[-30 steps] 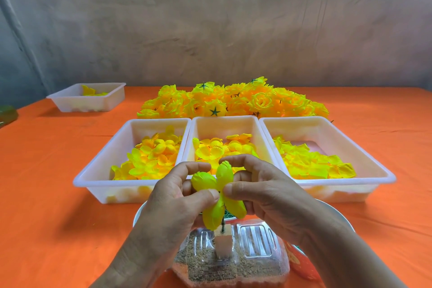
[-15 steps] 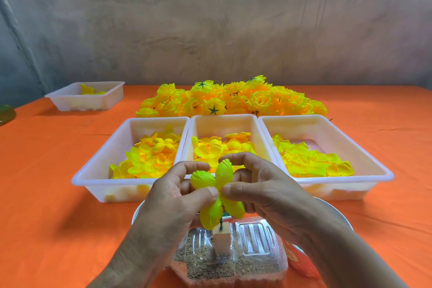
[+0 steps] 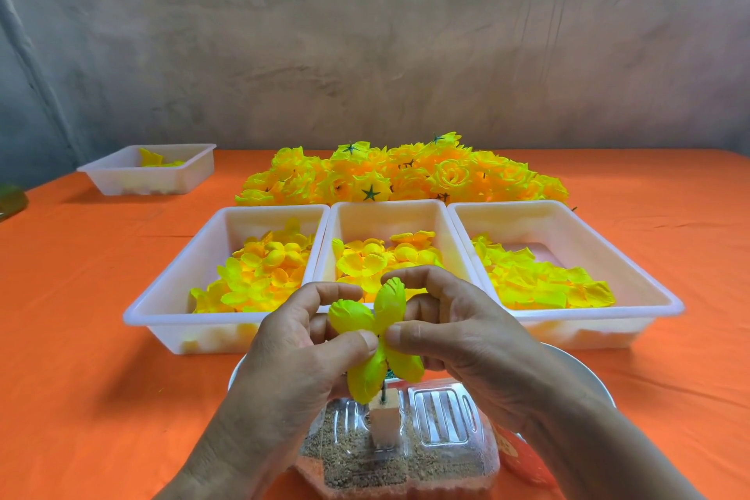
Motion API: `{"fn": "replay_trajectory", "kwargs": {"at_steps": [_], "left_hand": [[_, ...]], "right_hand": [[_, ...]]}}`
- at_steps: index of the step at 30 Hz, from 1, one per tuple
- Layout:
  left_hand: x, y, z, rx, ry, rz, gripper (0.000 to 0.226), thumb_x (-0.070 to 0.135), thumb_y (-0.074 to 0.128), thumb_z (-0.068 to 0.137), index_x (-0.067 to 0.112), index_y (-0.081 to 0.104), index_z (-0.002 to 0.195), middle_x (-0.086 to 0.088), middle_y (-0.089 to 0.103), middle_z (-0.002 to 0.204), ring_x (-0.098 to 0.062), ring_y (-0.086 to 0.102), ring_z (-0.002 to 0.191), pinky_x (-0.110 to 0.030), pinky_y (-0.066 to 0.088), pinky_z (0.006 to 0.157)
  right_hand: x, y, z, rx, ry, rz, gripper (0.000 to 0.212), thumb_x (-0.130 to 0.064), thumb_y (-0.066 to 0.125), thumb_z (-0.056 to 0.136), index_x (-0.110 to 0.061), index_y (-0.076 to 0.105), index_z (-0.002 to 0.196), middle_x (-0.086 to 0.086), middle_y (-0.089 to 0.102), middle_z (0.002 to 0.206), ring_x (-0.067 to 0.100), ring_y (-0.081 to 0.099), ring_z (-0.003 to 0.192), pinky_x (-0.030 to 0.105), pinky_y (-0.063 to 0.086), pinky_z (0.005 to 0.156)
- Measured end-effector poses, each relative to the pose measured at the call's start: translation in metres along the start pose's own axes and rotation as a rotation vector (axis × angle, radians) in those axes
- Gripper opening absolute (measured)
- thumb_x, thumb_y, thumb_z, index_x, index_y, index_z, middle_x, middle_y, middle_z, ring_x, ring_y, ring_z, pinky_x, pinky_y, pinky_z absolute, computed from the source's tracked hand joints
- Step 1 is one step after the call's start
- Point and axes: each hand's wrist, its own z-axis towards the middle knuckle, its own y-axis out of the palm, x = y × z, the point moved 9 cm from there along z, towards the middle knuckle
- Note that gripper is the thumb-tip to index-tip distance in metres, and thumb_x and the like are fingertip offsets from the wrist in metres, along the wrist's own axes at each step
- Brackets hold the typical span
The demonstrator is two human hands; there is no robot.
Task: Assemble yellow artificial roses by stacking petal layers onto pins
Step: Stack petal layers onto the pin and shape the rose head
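Honestly not much has moved in the last second. My left hand and right hand are in the same spot as before, both pinching the 4-lobed petal layer at its middle, thumbs in front and nearly touching, other fingers curled behind. So both hands are closed on that 1 piece.

The only real change: the petal layer sits a touch differently, and I can now see a short bit of the dark pin between its lowest lobe and the wooden block. A second ago that lobe covered the block's top. The block stands in the clear plastic box with gritty stuff in it, right in front of me.

My read: I'm fiddling to get the centre hole onto the pin tip, and it isn't seated. Can't tell if the pin is through the hole, my thumbs hide it.

The 3 trays of loose petals (left, middle, right) and the pile of finished roses behind them look the same as before.
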Motion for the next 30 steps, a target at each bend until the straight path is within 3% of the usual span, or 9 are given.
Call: {"fn": "replay_trajectory", "kwargs": {"at_steps": [4,7,9,13,18,23,26,30], "left_hand": [[-0.002,0.001,0.000,-0.007,-0.013,0.003,0.042,0.002,0.077,0.065,0.017,0.066,0.103,-0.020,0.070,0.082,-0.027,0.068,0.064,-0.035,0.055,0.051],[-0.002,0.001,0.000,-0.002,-0.014,0.012,0.044,0.008,0.072,0.059,0.018,0.066,0.101,-0.020,0.069,0.080,-0.027,0.067,0.063,-0.035,0.055,0.051],[-0.005,0.000,0.002,0.000,-0.022,0.025,0.043,0.000,0.077,0.065,0.017,0.066,0.102,-0.019,0.070,0.080,-0.027,0.068,0.064,-0.036,0.056,0.052],[-0.014,0.000,0.005,-0.025,-0.078,-0.002,0.035,-0.010,0.064,0.080,0.014,0.065,0.105,-0.014,0.071,0.080,-0.026,0.070,0.063,-0.032,0.054,0.050],[-0.025,0.005,0.008,-0.098,-0.173,-0.037,0.039,-0.005,0.072,0.074,0.010,0.062,0.109,-0.012,0.071,0.077,-0.024,0.068,0.060,-0.031,0.054,0.050],[-0.037,0.007,0.010,-0.123,-0.238,-0.006,0.042,0.000,0.071,0.066,0.010,0.064,0.106,-0.013,0.070,0.074,-0.024,0.067,0.057,-0.030,0.054,0.049],[-0.047,0.006,0.009,-0.140,-0.274,0.077,0.048,0.011,0.067,0.057,0.012,0.064,0.105,-0.011,0.070,0.074,-0.022,0.066,0.057,-0.030,0.054,0.052],[-0.054,0.005,0.009,-0.162,-0.316,0.093,0.047,0.009,0.069,0.059,0.011,0.063,0.106,-0.007,0.066,0.067,-0.017,0.060,0.050,-0.028,0.052,0.049]], "right_hand": [[0.003,-0.001,0.001,0.005,-0.005,0.027,0.050,-0.008,0.070,0.064,-0.015,0.060,0.112,0.009,0.048,0.072,0.026,0.044,0.074,0.041,0.035,0.068],[0.006,-0.003,0.001,0.009,0.008,0.026,0.050,-0.008,0.070,0.063,-0.017,0.061,0.111,0.010,0.050,0.073,0.023,0.048,0.071,0.034,0.038,0.063],[0.008,-0.002,0.001,0.004,0.018,0.033,0.049,-0.008,0.070,0.063,-0.017,0.061,0.111,0.004,0.052,0.067,0.016,0.050,0.060,0.026,0.039,0.057],[0.012,0.000,0.000,-0.010,0.049,0.032,0.040,0.006,0.069,0.076,-0.013,0.060,0.111,-0.002,0.055,0.063,0.010,0.052,0.053,0.024,0.042,0.054],[0.017,0.001,0.000,0.007,0.108,0.028,0.030,0.004,0.062,0.085,-0.013,0.060,0.110,0.002,0.058,0.070,0.016,0.059,0.059,0.030,0.050,0.057],[0.024,-0.003,0.001,0.042,0.138,-0.058,0.031,0.003,0.062,0.084,-0.018,0.061,0.107,0.005,0.060,0.076,0.020,0.058,0.064,0.028,0.046,0.053],[0.033,-0.004,0.002,0.052,0.167,-0.171,0.031,0.003,0.063,0.082,-0.018,0.061,0.104,0.002,0.059,0.072,0.016,0.055,0.062,0.025,0.042,0.051],[0.041,-0.005,0.001,0.038,0.216,-0.192,0.024,-0.004,0.068,0.077,-0.016,0.060,0.097,-0.004,0.058,0.062,0.012,0.055,0.053,0.024,0.040,0.047]]}}
